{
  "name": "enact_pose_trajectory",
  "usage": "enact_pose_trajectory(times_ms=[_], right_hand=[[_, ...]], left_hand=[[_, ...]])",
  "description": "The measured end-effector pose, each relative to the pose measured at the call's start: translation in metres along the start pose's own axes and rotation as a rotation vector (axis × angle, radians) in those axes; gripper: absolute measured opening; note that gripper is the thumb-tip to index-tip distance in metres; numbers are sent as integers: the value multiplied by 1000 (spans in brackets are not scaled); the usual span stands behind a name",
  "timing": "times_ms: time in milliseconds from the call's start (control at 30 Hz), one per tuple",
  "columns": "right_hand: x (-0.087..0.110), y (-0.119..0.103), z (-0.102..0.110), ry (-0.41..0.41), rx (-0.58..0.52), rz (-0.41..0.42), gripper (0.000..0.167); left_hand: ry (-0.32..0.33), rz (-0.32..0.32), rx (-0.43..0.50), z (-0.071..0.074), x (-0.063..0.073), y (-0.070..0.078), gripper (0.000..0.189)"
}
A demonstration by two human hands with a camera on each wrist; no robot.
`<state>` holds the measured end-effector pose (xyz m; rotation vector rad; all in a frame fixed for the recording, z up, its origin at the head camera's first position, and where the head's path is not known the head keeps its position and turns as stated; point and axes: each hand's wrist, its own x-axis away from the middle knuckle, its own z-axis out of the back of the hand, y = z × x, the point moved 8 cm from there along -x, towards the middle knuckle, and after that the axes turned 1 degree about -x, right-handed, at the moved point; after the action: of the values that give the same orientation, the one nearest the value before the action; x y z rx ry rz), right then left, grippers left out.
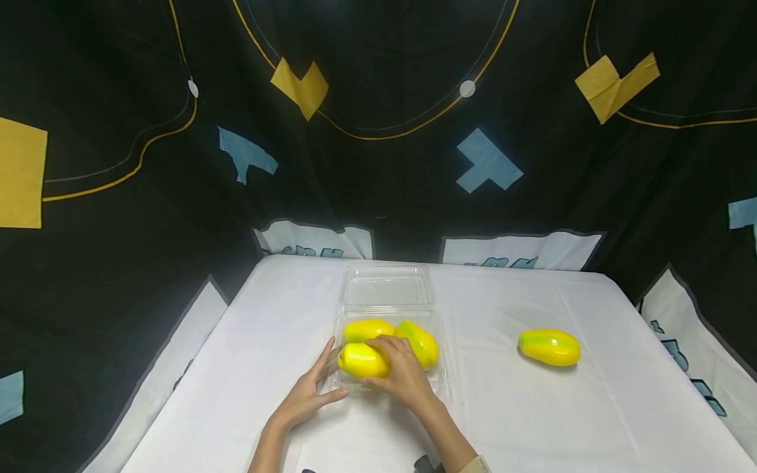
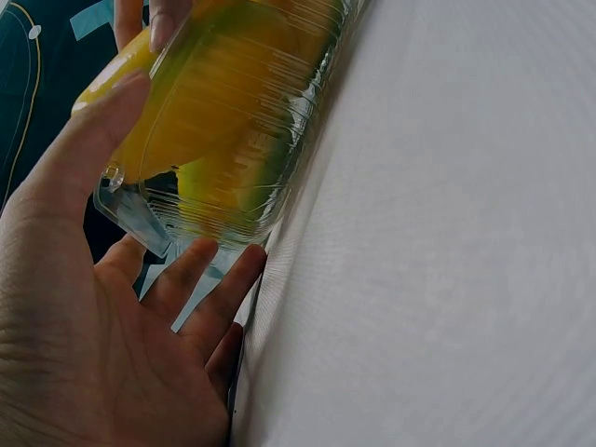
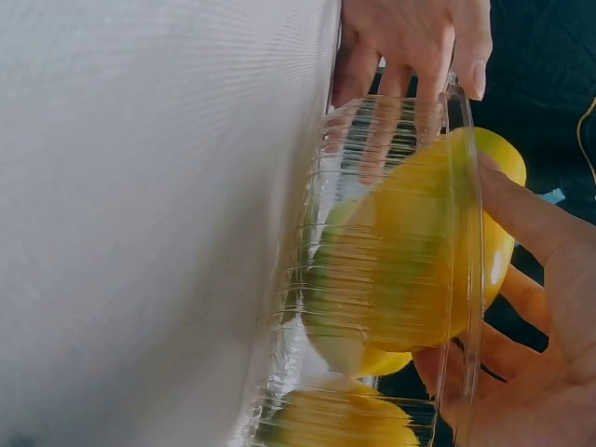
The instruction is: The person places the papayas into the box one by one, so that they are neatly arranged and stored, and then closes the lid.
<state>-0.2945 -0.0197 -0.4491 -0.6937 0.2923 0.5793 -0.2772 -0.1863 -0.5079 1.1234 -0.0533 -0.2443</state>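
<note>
A clear plastic clamshell box [image 1: 442,373] stands on the table with its lid [image 1: 387,288] folded back, away from me. Inside are two yellow papayas with green streaks, a back-left one [image 1: 368,329] and a right one [image 1: 421,344]. At the front of the box my right hand [image 1: 407,376] grips a third papaya [image 1: 358,360], thumb on the near side and fingers over its top. In the right wrist view this papaya [image 3: 419,247] rises above the box rim. My left hand [image 1: 303,398], fingers spread, is at the box's left wall; the left wrist view shows its fingertips [image 2: 251,261] close under the box end.
Another yellow-green papaya [image 1: 550,347] lies alone on the right part of the white-covered table [image 1: 520,420]. A dark curtain [image 1: 402,190] with yellow and blue patches hangs behind the table and along its sides.
</note>
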Motion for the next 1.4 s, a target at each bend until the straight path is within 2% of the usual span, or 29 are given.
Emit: enact_pose_trajectory(times_ms=[67,133,333,500,867,1233,1333,1400], right_hand=[[0,0,-1,-8,-3,-8,64],[1,1,-2,-16,-6,-18,63],[2,2,-5,-34,2,-34,63],[2,3,-9,-50,20,-30,63],[2,3,-10,-58,21,-30,61],[2,3,-9,-55,21,-32,61],[2,3,-9,-50,11,-26,61],[2,3,-8,-48,2,-21,60]], left_hand=[[-3,2,9,1,2,6,93],[-3,8,11,1,2,6,92],[0,7,-6,-2,-3,-14,93],[-3,-3,-4,-3,-5,-19,93],[-4,-15,-10,-2,-5,-17,93],[-2,0,-6,-2,-6,-19,95],[1,-2,-3,-2,-4,-15,95],[4,-4,5,-1,-2,-7,94]])
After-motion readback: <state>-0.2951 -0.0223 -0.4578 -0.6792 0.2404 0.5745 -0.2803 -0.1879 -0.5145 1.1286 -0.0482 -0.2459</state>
